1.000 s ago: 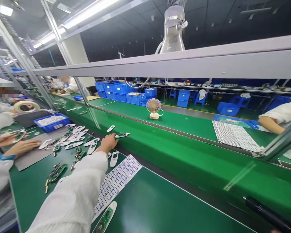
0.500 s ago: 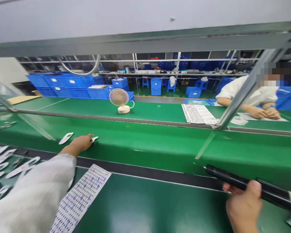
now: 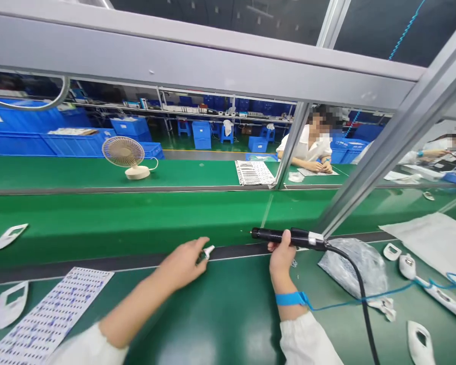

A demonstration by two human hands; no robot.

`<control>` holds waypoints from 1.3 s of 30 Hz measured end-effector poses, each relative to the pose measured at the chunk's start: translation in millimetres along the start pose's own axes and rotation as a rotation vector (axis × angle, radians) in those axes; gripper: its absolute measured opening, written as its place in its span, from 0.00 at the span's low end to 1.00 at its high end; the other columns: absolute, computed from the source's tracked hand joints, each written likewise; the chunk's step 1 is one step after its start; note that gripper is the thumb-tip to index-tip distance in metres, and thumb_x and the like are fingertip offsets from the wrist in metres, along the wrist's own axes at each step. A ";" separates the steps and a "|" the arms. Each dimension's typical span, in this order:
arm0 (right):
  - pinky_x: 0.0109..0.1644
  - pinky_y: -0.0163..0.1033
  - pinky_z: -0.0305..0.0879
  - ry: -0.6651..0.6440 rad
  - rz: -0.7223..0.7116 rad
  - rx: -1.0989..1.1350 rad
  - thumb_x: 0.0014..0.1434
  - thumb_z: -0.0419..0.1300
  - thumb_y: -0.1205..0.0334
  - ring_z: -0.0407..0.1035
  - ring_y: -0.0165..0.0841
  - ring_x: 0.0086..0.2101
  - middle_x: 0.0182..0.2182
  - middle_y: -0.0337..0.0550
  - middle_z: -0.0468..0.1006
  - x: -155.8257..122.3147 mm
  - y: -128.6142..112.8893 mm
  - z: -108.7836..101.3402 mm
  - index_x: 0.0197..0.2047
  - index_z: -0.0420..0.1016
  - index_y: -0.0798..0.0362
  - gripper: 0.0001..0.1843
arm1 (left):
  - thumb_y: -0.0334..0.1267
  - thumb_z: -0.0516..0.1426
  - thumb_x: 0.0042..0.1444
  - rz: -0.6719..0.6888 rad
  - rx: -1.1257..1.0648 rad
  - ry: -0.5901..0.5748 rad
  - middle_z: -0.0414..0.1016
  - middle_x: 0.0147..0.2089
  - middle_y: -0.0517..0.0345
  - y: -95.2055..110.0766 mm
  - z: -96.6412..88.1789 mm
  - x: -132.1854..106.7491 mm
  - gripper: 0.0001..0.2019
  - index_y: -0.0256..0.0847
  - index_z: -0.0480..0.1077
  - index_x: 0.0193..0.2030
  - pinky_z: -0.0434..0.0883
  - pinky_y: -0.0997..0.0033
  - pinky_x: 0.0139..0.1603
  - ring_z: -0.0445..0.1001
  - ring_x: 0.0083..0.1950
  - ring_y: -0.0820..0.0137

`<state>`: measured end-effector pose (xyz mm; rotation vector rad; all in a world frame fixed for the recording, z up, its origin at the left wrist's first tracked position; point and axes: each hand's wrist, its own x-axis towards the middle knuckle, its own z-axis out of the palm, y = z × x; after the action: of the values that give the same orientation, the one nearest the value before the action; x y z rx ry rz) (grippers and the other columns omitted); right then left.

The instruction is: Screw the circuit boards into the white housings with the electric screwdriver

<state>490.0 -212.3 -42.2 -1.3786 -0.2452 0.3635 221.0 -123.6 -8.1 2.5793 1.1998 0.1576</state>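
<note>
Pinched in the fingers of my left hand [image 3: 182,263] is a small white plastic part [image 3: 209,252], held just over the near edge of the green bench. My right hand [image 3: 283,256], wearing a blue wrist strap [image 3: 291,298], is closed around a black electric screwdriver [image 3: 281,236]. The tool lies almost level, its tip pointing left toward my left hand, and a black cable trails from its rear. Below and left of my left hand lies a sheet printed with blue marks [image 3: 57,314]. A white plastic shell with a cutout [image 3: 12,304] rests beside that sheet.
Another white shell [image 3: 9,237] lies on the green belt. A crumpled plastic bag [image 3: 359,266] and several white shells, one at the lower right [image 3: 420,343], are on the right. A metal post [image 3: 387,147] slants across. Beyond stand a small fan [image 3: 131,157] and co-workers.
My view has swung to the right. My left hand has come back from the belt toward the bench with the small white part, nearer to the screwdriver in my right hand.
</note>
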 end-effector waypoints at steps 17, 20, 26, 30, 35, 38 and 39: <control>0.49 0.46 0.71 -0.134 -0.172 0.116 0.58 0.55 0.45 0.74 0.41 0.40 0.34 0.49 0.79 12.8 -24.3 -12.8 0.30 0.72 0.52 0.19 | 0.27 0.55 0.51 0.037 -0.269 0.113 0.68 0.67 0.55 78.9 52.0 -42.7 0.32 0.52 0.66 0.64 0.60 0.51 0.69 0.63 0.70 0.56; 0.42 0.47 0.72 -0.140 -0.204 0.173 0.56 0.57 0.49 0.75 0.38 0.31 0.27 0.42 0.76 10.2 -40.1 -10.2 0.32 0.69 0.52 0.14 | 0.38 0.61 0.55 0.065 -0.315 0.074 0.72 0.63 0.51 79.5 58.0 -39.6 0.29 0.51 0.65 0.65 0.62 0.51 0.66 0.67 0.65 0.55; 0.35 0.42 0.71 -0.360 -0.304 0.255 0.52 0.65 0.60 0.74 0.33 0.23 0.26 0.33 0.76 -15.3 -73.4 -1.2 0.45 0.68 0.53 0.18 | 0.51 0.65 0.56 0.008 -0.262 0.170 0.77 0.52 0.53 86.0 72.0 -28.6 0.25 0.47 0.70 0.59 0.65 0.54 0.56 0.71 0.56 0.55; 0.29 0.40 0.69 -0.526 -0.267 0.165 0.52 0.65 0.62 0.70 0.32 0.20 0.22 0.32 0.73 -36.9 -79.1 8.0 0.42 0.71 0.53 0.14 | 0.52 0.61 0.60 0.043 -0.239 0.187 0.77 0.50 0.55 86.4 75.9 -26.0 0.16 0.49 0.74 0.50 0.64 0.57 0.52 0.71 0.54 0.57; 0.25 0.38 0.67 -0.568 -0.208 0.084 0.51 0.67 0.61 0.68 0.30 0.18 0.20 0.31 0.71 -49.4 -73.5 16.5 0.37 0.72 0.54 0.11 | 0.50 0.61 0.61 0.041 -0.269 0.179 0.75 0.50 0.53 94.7 80.7 -25.8 0.14 0.47 0.74 0.49 0.64 0.58 0.49 0.71 0.52 0.57; 0.24 0.38 0.67 -0.553 -0.206 0.076 0.50 0.67 0.62 0.68 0.30 0.17 0.19 0.31 0.72 -50.1 -70.2 18.0 0.36 0.72 0.54 0.11 | 0.48 0.60 0.63 0.038 -0.297 0.191 0.75 0.50 0.53 99.4 84.8 -25.4 0.14 0.44 0.72 0.50 0.65 0.58 0.49 0.70 0.51 0.58; 0.24 0.38 0.67 -0.549 -0.208 0.074 0.50 0.67 0.62 0.68 0.30 0.17 0.19 0.31 0.72 -49.9 -69.5 18.0 0.36 0.73 0.54 0.11 | 0.47 0.60 0.63 0.040 -0.309 0.194 0.74 0.50 0.53 100.2 85.9 -25.3 0.13 0.43 0.72 0.50 0.65 0.57 0.49 0.70 0.51 0.59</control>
<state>444.8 -225.8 31.4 -1.1450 -0.8125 0.5668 296.7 -222.6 -58.6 2.3578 1.0874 0.5665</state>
